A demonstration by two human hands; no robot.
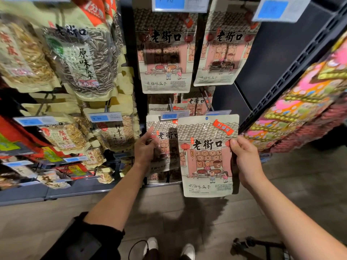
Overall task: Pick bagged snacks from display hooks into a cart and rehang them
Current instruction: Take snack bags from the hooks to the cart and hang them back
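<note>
On the far left hang clear-windowed beige bags of striped sunflower seeds (pixel 82 61), crowded on hooks in several rows; too many overlap to count. Among them two blue-and-white price tags (pixel 105 117) show on the lower row.

In the middle, two beige printed seed bags with a tiled-roof shop drawing (pixel 165 51) hang side by side on the upper hooks, each under its own blue price label. Below them a second row of the same kind of bag hangs behind two smaller price tags; the number there cannot be told.

The left hand (pixel 145 149) reaches to the lower row and grips the left edge of one hanging beige roof-print bag (pixel 165 145), thumb in front, fingers curled behind it. Just right of it, overlapping its edge, the right hand (pixel 246 158) holds one beige bag with a red corner banner (pixel 206 156) upright in front of the lower hooks, thumb pressed on the bag's right edge and fingers behind. Its top hole lies near the price tag, and whether it sits on a hook cannot be told.

On the right, a dark metal shelf upright (pixel 293 87) runs slantwise, with a blurred stack of pink and yellow packets (pixel 308 109) beyond it.

Near, two white shoes (pixel 169 248) stand on the wooden floor (pixel 169 212), and a black cart frame (pixel 262 246) shows at bottom right
</note>
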